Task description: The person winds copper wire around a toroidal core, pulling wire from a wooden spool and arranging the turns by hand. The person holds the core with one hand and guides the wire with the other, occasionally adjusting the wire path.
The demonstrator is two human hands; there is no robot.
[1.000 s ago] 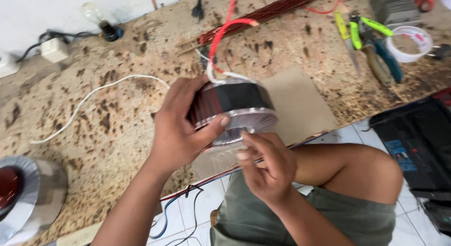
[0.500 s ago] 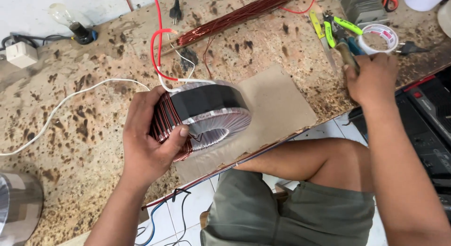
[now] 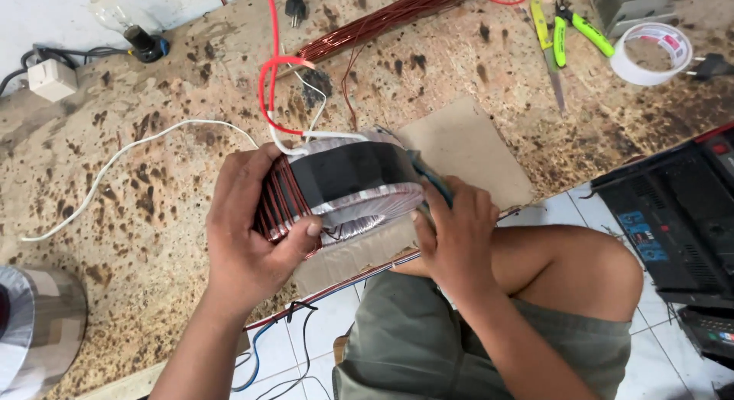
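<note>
Gripping the coil [image 3: 336, 190] at its nine o'clock side, the left hand [image 3: 248, 243] clamps the copper windings; the right hand [image 3: 455, 232] closes on a blue-handled tool [image 3: 428, 178] at three o'clock. Holding the coil steady above the cardboard [image 3: 466, 148] seems wise while the tool works the edge.

Your right hand [image 3: 456, 236] came back from the tools to the coil [image 3: 340, 190], now gripping a blue-handled tool [image 3: 430, 178] against its side.
</note>
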